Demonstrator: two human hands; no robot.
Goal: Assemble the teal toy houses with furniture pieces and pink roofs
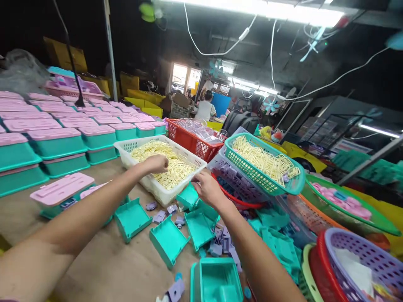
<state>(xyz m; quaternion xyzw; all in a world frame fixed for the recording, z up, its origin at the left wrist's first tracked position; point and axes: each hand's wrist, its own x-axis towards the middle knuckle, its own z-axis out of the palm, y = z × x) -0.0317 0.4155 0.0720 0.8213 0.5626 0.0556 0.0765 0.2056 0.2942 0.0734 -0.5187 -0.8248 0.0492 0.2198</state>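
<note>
My left hand (157,164) is over a white basket (163,195) heaped with thin pale-yellow plastic pieces (176,170). Its fingers curl down toward the heap, and whatever is in them is hidden. My right hand (208,188) is by the basket's near right corner, fingers bent and closed, right at the edge of a small teal tray (188,196). Whether it grips that tray is not clear. More teal trays (169,241) lie on the brown table below, among small purple plastic parts (160,217). A deeper teal box (217,279) is close to me.
Teal boxes with pink lids (55,140) stand stacked at left. Behind the white basket is a red basket (195,138) of clear parts. At right, a teal basket (264,163) of yellow pieces sits on other containers, near a purple basket (365,251). Someone sits far back.
</note>
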